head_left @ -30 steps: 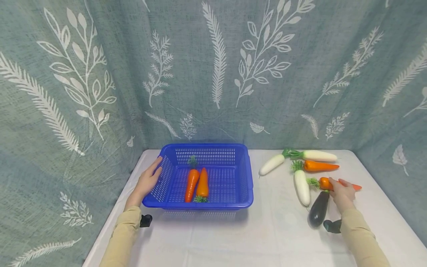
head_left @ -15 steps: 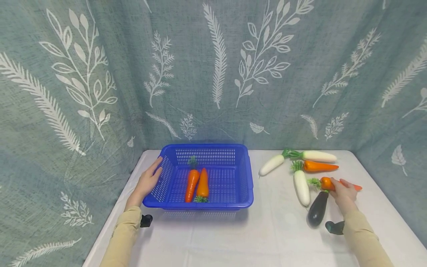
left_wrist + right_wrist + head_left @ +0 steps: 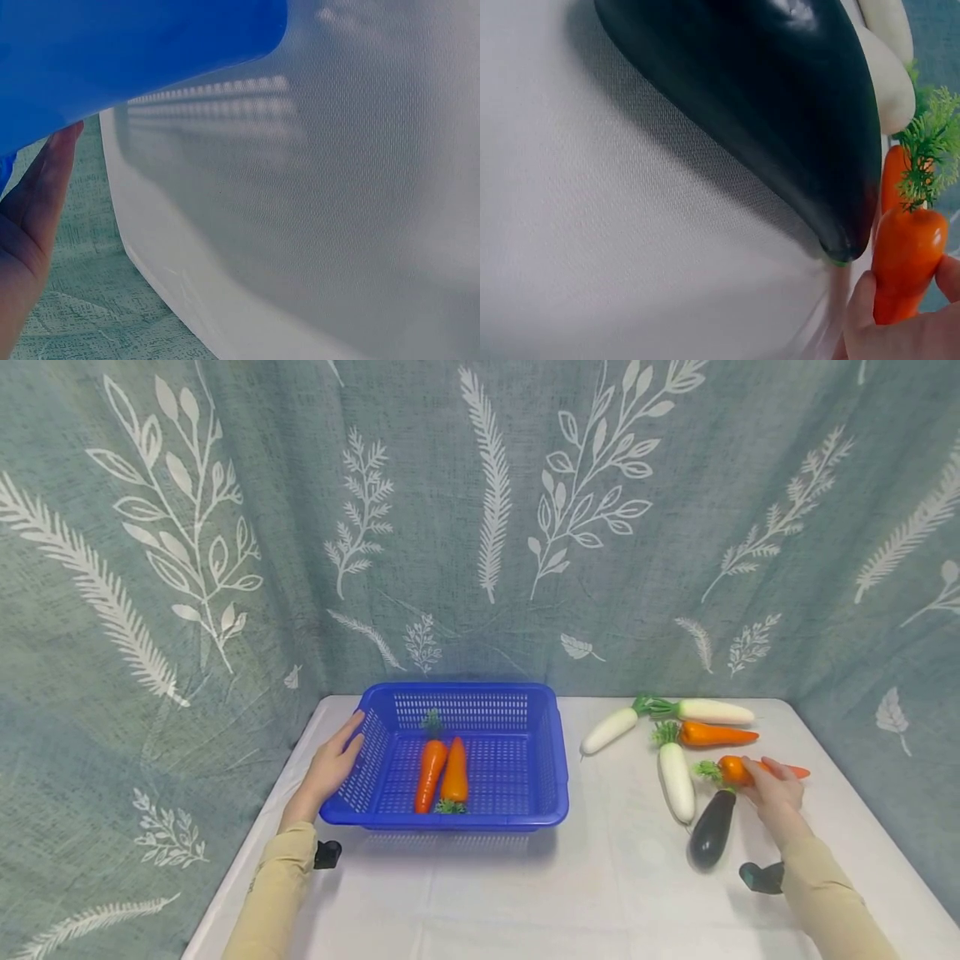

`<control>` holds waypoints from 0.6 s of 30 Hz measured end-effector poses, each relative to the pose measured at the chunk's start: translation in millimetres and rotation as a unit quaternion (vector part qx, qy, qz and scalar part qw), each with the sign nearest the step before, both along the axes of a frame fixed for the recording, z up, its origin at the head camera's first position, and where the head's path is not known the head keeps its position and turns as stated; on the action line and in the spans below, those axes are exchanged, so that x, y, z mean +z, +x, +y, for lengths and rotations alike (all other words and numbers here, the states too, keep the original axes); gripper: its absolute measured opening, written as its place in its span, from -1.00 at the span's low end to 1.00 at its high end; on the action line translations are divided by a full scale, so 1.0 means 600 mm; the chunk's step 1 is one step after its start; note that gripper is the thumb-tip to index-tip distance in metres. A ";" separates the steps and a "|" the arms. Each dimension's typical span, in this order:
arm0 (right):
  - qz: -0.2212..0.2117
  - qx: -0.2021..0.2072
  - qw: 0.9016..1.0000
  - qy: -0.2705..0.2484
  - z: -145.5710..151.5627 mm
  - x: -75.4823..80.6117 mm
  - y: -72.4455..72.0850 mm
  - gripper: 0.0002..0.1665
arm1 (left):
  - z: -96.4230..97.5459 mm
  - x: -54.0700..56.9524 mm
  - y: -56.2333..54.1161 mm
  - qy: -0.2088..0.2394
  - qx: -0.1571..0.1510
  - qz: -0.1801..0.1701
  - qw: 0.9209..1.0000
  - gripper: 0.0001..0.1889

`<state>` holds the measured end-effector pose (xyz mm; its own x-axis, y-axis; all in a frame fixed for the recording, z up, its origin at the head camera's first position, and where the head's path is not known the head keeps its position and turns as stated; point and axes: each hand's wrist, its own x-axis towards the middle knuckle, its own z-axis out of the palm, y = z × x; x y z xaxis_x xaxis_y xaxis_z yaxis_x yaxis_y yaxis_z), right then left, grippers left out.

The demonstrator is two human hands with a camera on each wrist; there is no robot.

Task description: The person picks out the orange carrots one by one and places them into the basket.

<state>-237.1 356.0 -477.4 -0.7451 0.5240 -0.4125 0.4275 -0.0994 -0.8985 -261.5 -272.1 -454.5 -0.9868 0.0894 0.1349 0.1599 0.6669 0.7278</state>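
Note:
My left hand (image 3: 330, 768) rests against the left side of a blue mesh basket (image 3: 442, 821), its fingers straight. In the left wrist view, the fingertips (image 3: 73, 131) touch the edge of the basket. Two toy carrots lie inside, one reddish (image 3: 431, 777) and one orange (image 3: 455, 772). On the right of the table, my right hand (image 3: 777, 797) grips another carrot (image 3: 731, 770) between thumb and fingers. The right wrist view shows this carrot's thick orange top (image 3: 907, 251) in the grip. Just left of the hand lies a dark eggplant (image 3: 711, 833), its stem end near the carrot.
Behind the held carrot lies another carrot (image 3: 716, 734). Around it are three white radishes: one upright in view (image 3: 677, 783), one at the back (image 3: 716, 711), one slanted nearer the basket (image 3: 611, 730). A patterned curtain (image 3: 450, 527) borders the white table (image 3: 517, 902).
The eggplant has shifted slightly left. My right wrist and forearm have moved a little to the right while the hand stays on the carrot. The left hand and basket look still.

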 end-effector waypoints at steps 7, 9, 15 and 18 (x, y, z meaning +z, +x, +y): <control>0.015 -0.007 1.000 -0.025 -0.004 0.004 -0.008 -0.16 | -0.001 0.002 0.000 -0.008 0.000 -0.003 1.000 -0.47; 0.018 -0.008 0.999 -0.035 -0.005 0.005 -0.009 -0.16 | -0.001 0.002 0.000 -0.009 0.000 -0.003 1.000 -0.48; 0.024 0.010 0.999 -0.046 -0.006 0.009 -0.009 -0.16 | 0.002 0.005 0.003 -0.009 0.000 -0.003 1.000 -0.48; 0.023 0.008 0.998 -0.051 -0.008 0.012 -0.013 -0.16 | 0.002 0.005 0.003 -0.012 0.002 -0.002 1.000 -0.48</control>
<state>-244.8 351.2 -470.4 -0.7726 0.4686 -0.4283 0.3882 -0.1852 -0.9028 -259.7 -271.1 -451.4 -0.9878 0.0887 0.1283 0.1540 0.6844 0.7126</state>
